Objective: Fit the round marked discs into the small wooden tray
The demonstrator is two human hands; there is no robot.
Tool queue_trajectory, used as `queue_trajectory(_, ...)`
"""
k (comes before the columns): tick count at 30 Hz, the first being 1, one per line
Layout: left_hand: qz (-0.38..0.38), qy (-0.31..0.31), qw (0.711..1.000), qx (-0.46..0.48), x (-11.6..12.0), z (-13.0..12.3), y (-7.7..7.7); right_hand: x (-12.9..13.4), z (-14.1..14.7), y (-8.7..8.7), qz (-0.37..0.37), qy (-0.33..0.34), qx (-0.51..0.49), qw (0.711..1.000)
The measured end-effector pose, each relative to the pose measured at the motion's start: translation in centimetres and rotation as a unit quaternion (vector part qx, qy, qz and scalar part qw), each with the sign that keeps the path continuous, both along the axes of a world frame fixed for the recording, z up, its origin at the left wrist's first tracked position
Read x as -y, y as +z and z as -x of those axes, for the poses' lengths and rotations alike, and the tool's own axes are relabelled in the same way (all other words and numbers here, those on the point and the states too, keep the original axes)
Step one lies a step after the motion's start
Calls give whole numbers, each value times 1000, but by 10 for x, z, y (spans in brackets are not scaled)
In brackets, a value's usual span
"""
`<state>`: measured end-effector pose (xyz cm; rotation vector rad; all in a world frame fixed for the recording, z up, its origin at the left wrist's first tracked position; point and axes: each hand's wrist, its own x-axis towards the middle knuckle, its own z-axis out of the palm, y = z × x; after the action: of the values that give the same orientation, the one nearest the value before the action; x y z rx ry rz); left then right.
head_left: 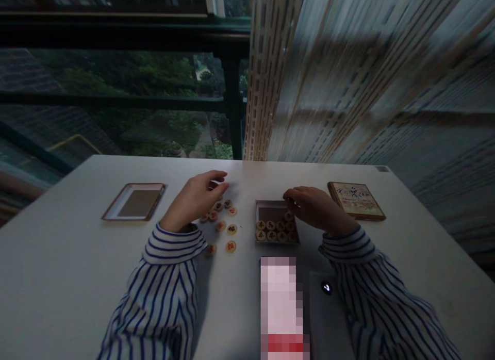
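My left hand [199, 195] hovers above loose round xiangqi pieces [231, 229], its thumb and fingers apart and nothing visible between them. Red and black characters mark these pieces, and some are partly hidden under the hand. At the upper right corner of a small open box [257, 221] is my right hand [312, 205], fingers drawn together and bent downward. Whatever the fingertips may hold is hidden. Inside the box, black-marked pieces [270, 226] lie in rows towards the near side. One more piece [288, 215] sits by the right wall, just under the right hand.
To the left lies a shallow tray-like lid [153, 202]. A decorated flat box [358, 200] with Chinese characters rests at the right. Nearest me are a phone-like device with a blurred screen [281, 298] and a grey object [328, 318] on the white table [69, 257].
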<state>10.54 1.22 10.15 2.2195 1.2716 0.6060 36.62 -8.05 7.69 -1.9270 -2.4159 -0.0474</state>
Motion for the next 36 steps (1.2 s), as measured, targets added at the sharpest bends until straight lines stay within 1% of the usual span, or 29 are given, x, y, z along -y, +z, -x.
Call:
queue_trajectory(6,-4,-6,1000,20,-4,10,2,0,3,0,-18,17,-22,999)
queue_trajectory(10,-31,-4,999,14,-5,16,2,2,8,1,-36,25,-33,998)
queue_trajectory(14,-54,-18,998,7,-7,20,1,4,14,4,-52,41,-45,997)
queue_trajectory(16,-64,-37,997,-27,-9,22,-1,5,18,5,-58,44,-49,996)
queue_trajectory(18,-62,-62,993,-81,-11,24,-4,6,24,6,-61,44,-45,996)
queue_trajectory(20,-38,-80,987,-130,-14,25,-8,7,30,6,-62,44,-40,996)
queue_trajectory(22,-17,-80,984,-159,-18,26,-14,6,36,6,-61,44,-40,996)
queue_trajectory(24,-11,-79,982,-170,-22,28,-20,4,42,8,-55,48,-39,997)
queue_trajectory(27,-33,-80,981,-174,-28,32,-27,-2,52,10,-40,58,-31,997)
queue_trajectory(30,-52,-69,981,-172,-32,37,-31,-15,63,11,-18,69,-30,997)
queue_trajectory(33,-56,-47,982,-173,-34,42,-33,-30,75,7,4,79,-39,996)
queue_trajectory(36,-59,-30,983,-171,-36,43,-36,-45,88,0,36,80,-24,996)
